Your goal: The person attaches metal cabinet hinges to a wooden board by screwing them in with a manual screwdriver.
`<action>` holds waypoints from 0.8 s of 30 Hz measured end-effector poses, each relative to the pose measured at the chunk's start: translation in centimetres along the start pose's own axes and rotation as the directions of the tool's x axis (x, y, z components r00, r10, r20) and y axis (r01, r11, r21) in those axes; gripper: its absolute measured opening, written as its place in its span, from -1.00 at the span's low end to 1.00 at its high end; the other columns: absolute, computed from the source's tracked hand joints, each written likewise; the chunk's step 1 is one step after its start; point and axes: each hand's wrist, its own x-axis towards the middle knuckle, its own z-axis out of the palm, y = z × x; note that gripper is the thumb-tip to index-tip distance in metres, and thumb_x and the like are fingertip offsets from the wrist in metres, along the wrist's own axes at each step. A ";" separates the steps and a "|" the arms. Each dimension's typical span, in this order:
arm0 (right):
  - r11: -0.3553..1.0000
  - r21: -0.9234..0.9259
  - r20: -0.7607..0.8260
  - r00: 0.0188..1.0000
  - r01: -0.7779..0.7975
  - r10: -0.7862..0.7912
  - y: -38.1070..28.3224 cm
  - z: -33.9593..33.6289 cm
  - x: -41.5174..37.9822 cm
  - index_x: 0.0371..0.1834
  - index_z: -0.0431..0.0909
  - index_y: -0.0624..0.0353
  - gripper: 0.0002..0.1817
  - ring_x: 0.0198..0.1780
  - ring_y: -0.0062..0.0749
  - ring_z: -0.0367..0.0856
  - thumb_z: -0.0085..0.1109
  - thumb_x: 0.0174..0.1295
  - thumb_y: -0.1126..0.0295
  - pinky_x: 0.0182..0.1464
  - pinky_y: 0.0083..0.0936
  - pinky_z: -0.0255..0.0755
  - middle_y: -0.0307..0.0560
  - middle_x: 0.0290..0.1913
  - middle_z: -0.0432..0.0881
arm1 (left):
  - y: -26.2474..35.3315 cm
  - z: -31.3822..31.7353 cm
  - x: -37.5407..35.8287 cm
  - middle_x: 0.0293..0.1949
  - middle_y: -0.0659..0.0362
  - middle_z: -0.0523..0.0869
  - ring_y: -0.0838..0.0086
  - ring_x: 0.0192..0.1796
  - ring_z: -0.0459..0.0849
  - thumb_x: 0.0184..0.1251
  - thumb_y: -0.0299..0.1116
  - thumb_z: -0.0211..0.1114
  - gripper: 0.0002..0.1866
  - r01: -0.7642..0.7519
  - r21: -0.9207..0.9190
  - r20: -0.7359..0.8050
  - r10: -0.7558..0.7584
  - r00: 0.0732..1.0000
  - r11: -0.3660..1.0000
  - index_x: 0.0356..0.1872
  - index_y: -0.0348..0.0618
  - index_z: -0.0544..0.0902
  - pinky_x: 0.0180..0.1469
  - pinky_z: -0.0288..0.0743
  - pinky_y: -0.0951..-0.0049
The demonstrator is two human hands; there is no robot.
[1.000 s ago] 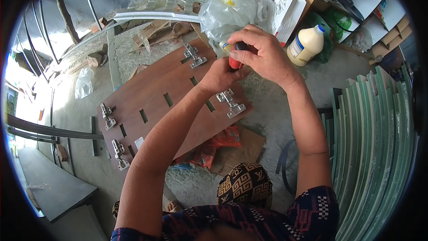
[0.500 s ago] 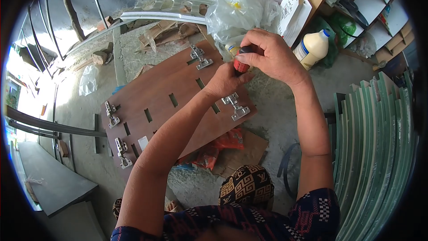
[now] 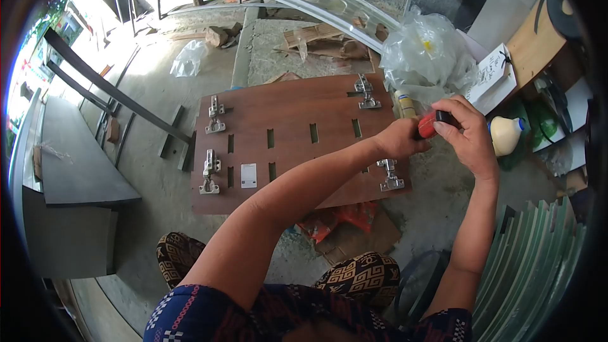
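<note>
Both my hands are closed on a screwdriver (image 3: 427, 126) with a red-and-black handle, held over the right end of a brown board. My left hand (image 3: 400, 138) wraps round its lower part, and the shaft is hidden. With thumb and fingers, my right hand (image 3: 472, 136) grips the black end. The brown board (image 3: 291, 111) has several dark slots and a white label (image 3: 249, 175). Metal hinges sit near its corners: one at upper left (image 3: 215, 116), one at lower left (image 3: 209, 172), one at upper right (image 3: 365, 93). Another hinge (image 3: 391, 176) lies just below my left hand.
A cream bottle with a blue cap (image 3: 505, 135) stands right of my hands. Behind them are a clear plastic bag (image 3: 424, 54) and a small yellowish bottle (image 3: 405, 104). Green-edged panels (image 3: 532, 266) stack at lower right. Metal bars (image 3: 120, 92) and a grey panel (image 3: 88, 152) are left.
The view has turned and shifted left, so the board appears more level and everything sits further right. Both hands still hold the screwdriver, at the board's right end.
</note>
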 end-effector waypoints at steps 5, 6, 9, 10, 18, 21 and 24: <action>0.997 -0.041 -0.014 0.998 -0.068 0.068 0.2 0.2 0.4 -0.31 0.47 0.29 -0.79 -0.36 -0.45 0.47 0.33 0.05 0.53 -0.29 -0.53 0.38 -0.12 -0.36 0.50 | -0.1 0.0 -0.2 -0.17 -0.05 0.67 0.15 -0.09 0.65 0.18 -0.19 0.35 -0.51 -0.017 0.011 -0.006 0.017 1.000 1.000 0.04 -0.25 0.47 0.03 0.47 0.26; 0.996 -0.039 -0.023 0.996 -0.083 0.082 0.2 0.3 0.4 -0.34 0.46 0.29 -0.78 -0.38 -0.44 0.46 0.35 0.04 0.52 -0.31 -0.53 0.38 -0.12 -0.38 0.50 | -0.2 0.1 -0.2 -0.16 -0.05 0.67 0.15 -0.09 0.65 0.18 -0.19 0.36 -0.51 -0.019 0.018 -0.011 0.019 1.000 1.000 0.04 -0.25 0.47 0.03 0.47 0.26; 0.995 -0.075 -0.047 0.997 -0.059 0.055 0.2 0.5 0.4 -0.42 0.41 0.28 -0.72 -0.45 -0.43 0.42 0.40 -0.01 0.48 -0.37 -0.50 0.36 -0.12 -0.42 0.46 | -0.2 0.2 -0.2 -0.15 -0.04 0.67 0.16 -0.10 0.64 0.19 -0.18 0.35 -0.52 -0.008 0.036 -0.021 0.009 1.000 0.999 0.04 -0.24 0.48 0.05 0.47 0.28; 0.994 -0.101 -0.058 0.998 -0.044 0.038 0.3 0.5 0.4 -0.43 0.39 0.28 -0.70 -0.45 -0.42 0.41 0.41 -0.01 0.47 -0.37 -0.48 0.35 -0.12 -0.43 0.45 | 0.0 0.2 -0.3 -0.15 -0.04 0.67 0.18 -0.10 0.64 0.20 -0.19 0.35 -0.53 0.007 0.040 -0.018 -0.006 1.000 0.999 0.04 -0.24 0.49 0.05 0.47 0.28; 0.986 -0.157 -0.097 0.994 -0.059 0.044 0.6 0.9 1.3 -0.46 0.36 0.29 -0.66 -0.42 -0.20 0.45 0.42 -0.03 0.42 -0.33 -0.33 0.34 -0.02 -0.44 0.46 | -1.1 0.3 0.2 -0.14 0.06 0.66 0.40 -0.07 0.60 0.30 -0.26 0.29 -0.64 -0.013 -0.059 0.001 0.013 1.000 0.998 0.02 -0.24 0.54 0.06 0.46 0.33; 0.989 -0.141 -0.119 0.993 -0.034 0.018 0.4 0.7 2.0 -0.37 0.46 0.28 -0.75 -0.37 -0.16 0.53 0.37 0.02 0.44 -0.29 -0.33 0.39 0.01 -0.38 0.51 | -0.6 -1.0 0.7 -0.13 0.07 0.66 0.44 -0.06 0.59 0.30 -0.29 0.29 -0.66 -0.018 -0.011 -0.018 0.018 1.000 1.000 0.01 -0.26 0.53 0.06 0.46 0.34; 0.991 -0.106 -0.191 0.976 0.084 -0.104 0.1 1.0 3.4 -0.16 0.55 0.23 -0.77 -0.30 -0.16 0.58 0.28 0.10 0.48 -0.21 -0.37 0.45 0.01 -0.32 0.54 | 0.6 -3.3 1.3 -0.14 0.11 0.65 0.49 -0.07 0.58 0.31 -0.29 0.29 -0.66 -0.033 0.035 -0.098 0.036 0.995 0.999 0.02 -0.25 0.53 0.05 0.47 0.37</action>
